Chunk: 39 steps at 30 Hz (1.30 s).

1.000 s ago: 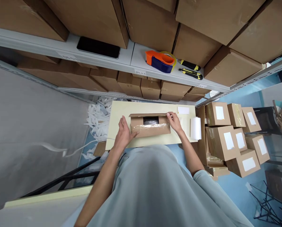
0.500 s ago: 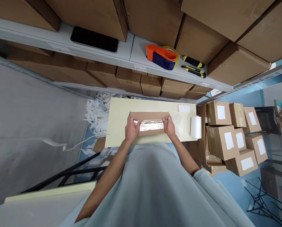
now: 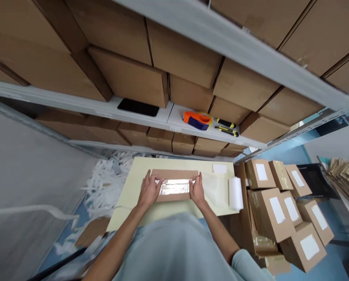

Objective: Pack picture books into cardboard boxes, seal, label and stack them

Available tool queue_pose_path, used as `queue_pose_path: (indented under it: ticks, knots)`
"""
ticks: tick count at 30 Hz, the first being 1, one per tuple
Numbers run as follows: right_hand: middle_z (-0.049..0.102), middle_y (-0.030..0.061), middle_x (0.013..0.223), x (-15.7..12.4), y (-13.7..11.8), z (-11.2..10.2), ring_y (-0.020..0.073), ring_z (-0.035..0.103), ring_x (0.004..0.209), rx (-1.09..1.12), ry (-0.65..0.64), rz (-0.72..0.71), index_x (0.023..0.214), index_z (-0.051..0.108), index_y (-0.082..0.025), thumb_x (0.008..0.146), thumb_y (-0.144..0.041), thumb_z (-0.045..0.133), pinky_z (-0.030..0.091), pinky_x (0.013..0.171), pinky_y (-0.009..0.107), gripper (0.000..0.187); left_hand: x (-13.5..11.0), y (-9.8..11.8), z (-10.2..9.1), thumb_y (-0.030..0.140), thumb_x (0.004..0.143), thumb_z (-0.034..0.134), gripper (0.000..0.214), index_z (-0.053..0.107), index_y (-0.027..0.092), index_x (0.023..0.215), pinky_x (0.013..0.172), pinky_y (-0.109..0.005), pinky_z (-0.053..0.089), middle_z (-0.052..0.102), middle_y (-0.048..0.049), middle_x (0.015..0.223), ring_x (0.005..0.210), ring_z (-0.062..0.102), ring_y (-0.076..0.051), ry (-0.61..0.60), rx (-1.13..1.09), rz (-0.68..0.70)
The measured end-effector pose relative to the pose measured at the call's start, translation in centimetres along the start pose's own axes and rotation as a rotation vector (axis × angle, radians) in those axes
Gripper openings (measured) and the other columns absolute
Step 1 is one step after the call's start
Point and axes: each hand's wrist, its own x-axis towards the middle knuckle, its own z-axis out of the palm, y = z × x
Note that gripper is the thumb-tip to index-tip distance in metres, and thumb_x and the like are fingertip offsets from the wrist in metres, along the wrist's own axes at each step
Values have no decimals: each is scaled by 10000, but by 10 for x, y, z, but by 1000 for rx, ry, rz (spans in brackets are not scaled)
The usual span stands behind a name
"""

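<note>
A flat brown cardboard box [image 3: 174,177] lies on a pale yellow table [image 3: 133,187], with a shiny strip of clear tape across its top. My left hand [image 3: 149,190] rests on the box's left end, fingers curled over its edge. On the right end sits my right hand [image 3: 197,189], its fingers pressing the flap down. Both hands hold the box closed between them.
A white roll [image 3: 235,193] and a small white label [image 3: 219,168] lie on the table's right side. An orange tape dispenser [image 3: 196,120], yellow-black knives [image 3: 226,128] and a black phone [image 3: 138,107] sit on the shelf. Labelled boxes [image 3: 275,208] stack at right. White paper strips [image 3: 107,181] litter the floor at left.
The box's flap, open a second ago with a dark item showing inside, is closed. Both hands moved in onto the box ends. The view has tilted up.
</note>
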Motion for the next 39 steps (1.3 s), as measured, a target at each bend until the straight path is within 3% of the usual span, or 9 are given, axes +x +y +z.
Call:
queue_pose_path:
  ticks: [4,9,11,14,18,29,33,35,39]
  knots:
    - [522,264,1639,43,-12,-33,391,431,1634,-106,132,-112,1152,656,-201,1132,-371,500,471,1242,593,232,34,33,-1,460,1048,505,308,682,208,1062,1315,-759,284,497,-234,1699,1677,311,-484,154,58,87]
    - [654,250,1473,170,-87,-117,351,607,1425,-223,323,-434,1405,611,-154,1142,-348,463,491,1215,564,358,121,148,-23,357,1069,486,291,743,229,1120,1331,-690,316,635,-175,1589,1598,467,-404,264,-40,318]
    - [665,247,1447,220,-125,-143,342,621,1370,-317,286,-489,1466,573,-113,1136,-323,457,495,1198,525,408,150,196,-33,316,1068,483,275,747,239,1073,1329,-651,340,688,-151,1519,1550,522,-371,317,-84,384]
    - [649,289,1460,269,-168,-162,366,611,1371,-530,105,-342,1458,568,-45,1076,-285,552,478,1188,498,452,172,247,-44,294,1053,527,226,745,241,1034,1324,-612,358,732,-145,1426,1436,616,-339,369,-133,429]
    - [673,343,1433,290,-184,-160,395,633,1369,-616,-44,-218,1415,599,5,973,-247,701,450,1201,496,519,167,259,-47,232,989,602,129,726,246,955,1290,-588,400,750,-143,1363,1345,670,-331,396,-175,422]
    - [751,267,1304,279,-171,-169,361,714,1237,-428,-79,-236,1413,593,-57,988,-213,666,524,1124,481,458,118,220,-33,257,960,592,120,711,246,950,1076,-495,596,806,-119,1175,1141,753,-312,260,-394,227]
    - [743,180,1318,210,-151,-149,303,713,1182,-118,-40,-322,1452,549,-146,1087,-404,554,586,1058,449,447,74,193,-39,397,1006,610,224,708,231,1121,1023,-468,658,791,-115,1185,1101,786,-285,219,-592,157]
    - [760,140,1259,156,-144,-132,277,718,1130,293,-45,-345,1395,591,-173,1086,-501,570,601,1039,429,451,45,182,-47,454,1017,630,280,702,228,1165,1004,-450,675,773,-108,1202,1071,792,-264,196,-655,146]
    - [771,107,1202,60,-148,-102,266,721,1143,664,-100,-211,1342,639,-194,1052,-605,652,593,1075,421,504,-9,171,-65,476,1043,625,274,717,240,1150,994,-436,677,764,-91,1166,1044,773,-250,178,-639,138]
